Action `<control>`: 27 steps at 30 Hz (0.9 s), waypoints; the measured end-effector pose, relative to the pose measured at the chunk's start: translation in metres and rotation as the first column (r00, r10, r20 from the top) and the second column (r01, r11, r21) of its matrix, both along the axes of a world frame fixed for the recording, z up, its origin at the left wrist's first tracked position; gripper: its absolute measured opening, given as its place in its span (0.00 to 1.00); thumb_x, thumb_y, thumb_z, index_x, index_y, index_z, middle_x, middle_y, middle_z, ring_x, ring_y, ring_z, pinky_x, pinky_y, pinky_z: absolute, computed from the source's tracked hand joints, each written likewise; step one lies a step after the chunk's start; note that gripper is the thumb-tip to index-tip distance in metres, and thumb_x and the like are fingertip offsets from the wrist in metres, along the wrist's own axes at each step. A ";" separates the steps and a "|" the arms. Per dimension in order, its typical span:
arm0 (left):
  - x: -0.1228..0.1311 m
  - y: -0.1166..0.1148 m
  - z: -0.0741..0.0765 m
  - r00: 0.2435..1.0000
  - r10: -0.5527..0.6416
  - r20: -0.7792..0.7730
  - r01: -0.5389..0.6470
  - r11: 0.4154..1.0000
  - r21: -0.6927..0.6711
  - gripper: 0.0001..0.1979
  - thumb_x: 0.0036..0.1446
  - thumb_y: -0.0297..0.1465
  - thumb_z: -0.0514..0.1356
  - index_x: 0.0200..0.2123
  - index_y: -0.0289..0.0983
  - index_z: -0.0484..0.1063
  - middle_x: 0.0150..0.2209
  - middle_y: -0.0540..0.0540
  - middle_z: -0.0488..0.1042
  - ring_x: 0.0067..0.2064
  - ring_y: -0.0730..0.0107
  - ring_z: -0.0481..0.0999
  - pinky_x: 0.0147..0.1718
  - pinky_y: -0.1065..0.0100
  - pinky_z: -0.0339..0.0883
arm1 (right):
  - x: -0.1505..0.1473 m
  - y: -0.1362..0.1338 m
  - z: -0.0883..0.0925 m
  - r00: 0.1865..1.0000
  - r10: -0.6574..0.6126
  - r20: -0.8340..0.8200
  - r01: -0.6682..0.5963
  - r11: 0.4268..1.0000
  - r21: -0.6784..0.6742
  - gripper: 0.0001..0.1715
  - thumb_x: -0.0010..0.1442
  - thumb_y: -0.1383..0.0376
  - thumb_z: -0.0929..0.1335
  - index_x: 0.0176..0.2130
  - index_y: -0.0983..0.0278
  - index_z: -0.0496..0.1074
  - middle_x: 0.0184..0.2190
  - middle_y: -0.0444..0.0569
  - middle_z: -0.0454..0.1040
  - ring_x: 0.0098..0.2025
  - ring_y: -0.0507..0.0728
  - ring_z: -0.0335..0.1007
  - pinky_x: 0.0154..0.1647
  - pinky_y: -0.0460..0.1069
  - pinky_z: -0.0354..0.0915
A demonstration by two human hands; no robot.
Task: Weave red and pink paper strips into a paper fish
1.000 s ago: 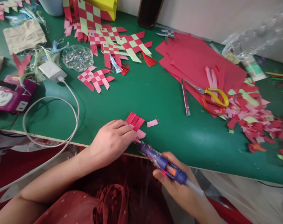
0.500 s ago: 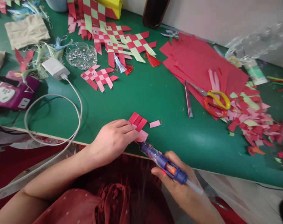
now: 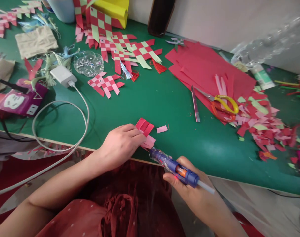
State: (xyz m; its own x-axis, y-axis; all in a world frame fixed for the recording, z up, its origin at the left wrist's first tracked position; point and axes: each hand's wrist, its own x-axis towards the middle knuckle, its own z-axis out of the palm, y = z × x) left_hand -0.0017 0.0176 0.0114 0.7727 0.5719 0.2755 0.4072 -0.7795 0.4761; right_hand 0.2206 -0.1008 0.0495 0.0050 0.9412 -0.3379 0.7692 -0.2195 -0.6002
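Note:
Close to the table's front edge, my left hand is closed on a small woven piece of red and pink paper, its fingers covering part of it. My right hand grips a blue hot glue gun with a clear glue stick poking out of its back end. The gun's nozzle points at the pink end of the woven paper, very near it; whether they touch I cannot tell. A loose pink paper strip lies just right of the woven piece.
Woven paper fish lie at the back beside a clear bead tray. Scissors, a cutter knife, red paper sheets and paper scraps occupy the right. A white cable loops over the left edge.
The glue gun's nozzle has drawn back slightly to the right from the pink paper. My left hand stays on the woven piece. The whole view has shifted a little.

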 end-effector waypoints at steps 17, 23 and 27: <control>0.005 -0.004 -0.002 0.995 0.067 -0.067 -0.066 0.997 0.027 0.11 0.67 0.28 0.53 0.33 0.37 0.73 0.34 0.48 0.77 0.37 0.66 0.75 0.43 0.61 0.70 | 0.015 -0.005 0.015 0.999 0.023 -0.040 -0.025 0.999 -0.039 0.19 0.62 0.50 0.66 0.27 0.58 0.61 0.19 0.37 0.63 0.21 0.49 0.59 0.20 0.43 0.59; 0.009 -0.007 -0.004 0.993 0.104 -0.061 -0.104 0.995 -0.003 0.11 0.67 0.29 0.55 0.32 0.39 0.74 0.33 0.50 0.77 0.38 0.66 0.74 0.45 0.60 0.69 | 0.030 -0.018 0.020 0.969 -0.247 0.019 0.242 0.959 0.151 0.14 0.60 0.52 0.67 0.29 0.57 0.69 0.19 0.40 0.69 0.21 0.52 0.67 0.23 0.44 0.64; 0.011 -0.008 -0.005 0.991 0.131 -0.023 -0.132 0.991 -0.011 0.13 0.68 0.31 0.54 0.31 0.39 0.75 0.33 0.50 0.77 0.39 0.66 0.73 0.46 0.61 0.68 | 0.048 -0.021 0.009 0.986 -0.160 -0.052 0.167 0.968 0.188 0.08 0.62 0.56 0.67 0.34 0.56 0.72 0.23 0.41 0.73 0.20 0.52 0.68 0.22 0.45 0.66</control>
State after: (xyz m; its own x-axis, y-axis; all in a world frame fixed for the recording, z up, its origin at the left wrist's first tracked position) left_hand 0.0093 0.0092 0.0067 0.6966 0.6722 0.2508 0.5165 -0.7124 0.4751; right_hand 0.2687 -0.1222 0.0583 0.1554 0.9757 -0.1544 0.7097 -0.2190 -0.6696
